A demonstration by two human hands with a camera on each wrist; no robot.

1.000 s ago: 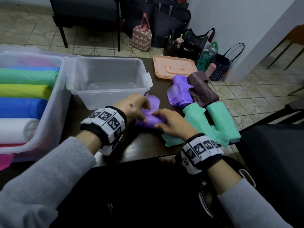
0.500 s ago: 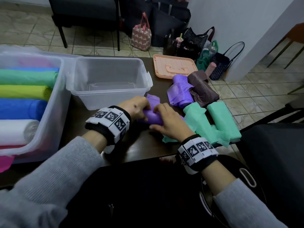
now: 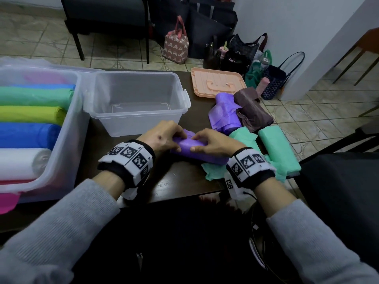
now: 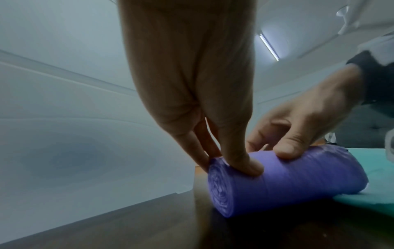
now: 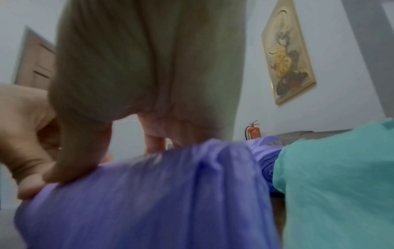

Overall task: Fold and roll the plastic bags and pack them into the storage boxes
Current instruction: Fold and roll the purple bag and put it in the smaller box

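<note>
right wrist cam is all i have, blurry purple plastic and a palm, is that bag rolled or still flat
Observer: Rolled. The left wrist view shows the purple roll as a tight cylinder lying on the table, with spiral layers at its near end.
Operator: are both hands on it
Observer: Yes. In the head view the left hand grips one end and the right hand holds the other.
Operator: anything in the box it goes in
Observer: The small clear box just behind the hands holds no rolls; the large bin to its left holds green, yellow, blue and white rolls.
</note>
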